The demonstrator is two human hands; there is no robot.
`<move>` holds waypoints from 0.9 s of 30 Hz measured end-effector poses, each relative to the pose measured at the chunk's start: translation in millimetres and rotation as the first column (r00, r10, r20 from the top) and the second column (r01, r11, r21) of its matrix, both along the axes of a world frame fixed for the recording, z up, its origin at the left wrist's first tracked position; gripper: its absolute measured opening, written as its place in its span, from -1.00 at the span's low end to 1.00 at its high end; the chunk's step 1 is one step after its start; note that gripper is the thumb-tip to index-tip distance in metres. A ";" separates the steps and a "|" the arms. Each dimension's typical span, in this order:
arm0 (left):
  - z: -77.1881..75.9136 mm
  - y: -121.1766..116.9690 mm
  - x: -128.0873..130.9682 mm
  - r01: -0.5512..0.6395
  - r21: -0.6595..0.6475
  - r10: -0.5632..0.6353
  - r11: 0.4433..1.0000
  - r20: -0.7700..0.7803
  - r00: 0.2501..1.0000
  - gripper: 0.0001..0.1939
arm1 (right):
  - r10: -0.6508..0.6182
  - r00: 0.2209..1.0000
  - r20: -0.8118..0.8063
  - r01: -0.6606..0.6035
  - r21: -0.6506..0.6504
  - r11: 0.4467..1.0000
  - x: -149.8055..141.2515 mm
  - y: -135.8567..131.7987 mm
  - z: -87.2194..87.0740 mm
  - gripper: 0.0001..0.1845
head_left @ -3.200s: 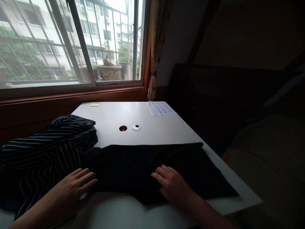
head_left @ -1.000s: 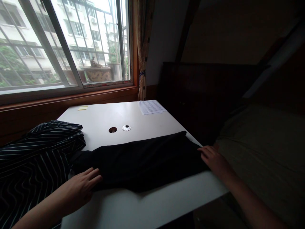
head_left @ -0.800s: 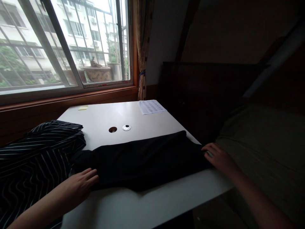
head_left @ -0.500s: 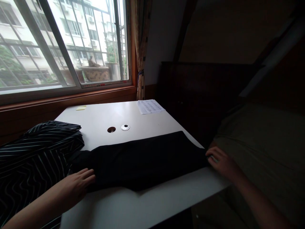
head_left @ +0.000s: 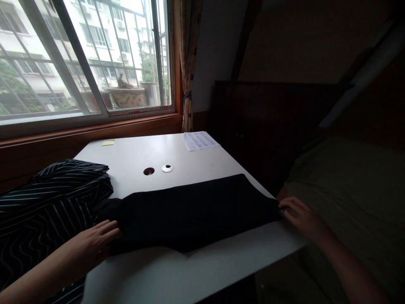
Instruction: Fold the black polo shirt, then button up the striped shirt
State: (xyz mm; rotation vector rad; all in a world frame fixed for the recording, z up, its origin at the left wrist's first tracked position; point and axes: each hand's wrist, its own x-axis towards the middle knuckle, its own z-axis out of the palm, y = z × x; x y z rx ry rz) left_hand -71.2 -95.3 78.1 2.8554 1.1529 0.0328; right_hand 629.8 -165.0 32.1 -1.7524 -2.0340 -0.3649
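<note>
My right hand [head_left: 299, 216] pinches the right end of the plain black cloth garment [head_left: 190, 215], which lies spread across the smooth white tabletop [head_left: 177, 274]. My left hand [head_left: 99, 238] rests at its other end, fingers bent; I cannot tell whether they grip. Beside that hand lies a bunched black-and-white striped fabric garment [head_left: 57, 194].

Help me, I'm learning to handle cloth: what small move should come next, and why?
Perhaps draw the right hand gently outward: it pinches the black cloth at its right end, the left hand sits at its left part, and the near edge looks uneven, so slight tension might straighten it.
</note>
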 end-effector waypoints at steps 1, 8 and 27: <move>-3.6 1.3 -4.5 0.009 0.014 -0.009 1.000 -0.004 1.000 -0.54 | 0.012 1.000 -0.011 -0.012 -0.012 1.000 1.5 -0.8 1.0 -0.77; -24.7 0.5 -22.9 0.027 0.077 -0.026 0.997 -0.002 1.000 -0.51 | 0.055 0.998 0.001 -0.055 -0.061 0.997 11.9 -7.7 -3.0 -0.75; -7.4 -12.9 9.0 -0.019 -0.005 0.019 1.000 0.038 0.999 -0.47 | 0.094 0.996 0.004 -0.089 -0.273 0.958 -42.9 -10.6 6.8 -0.73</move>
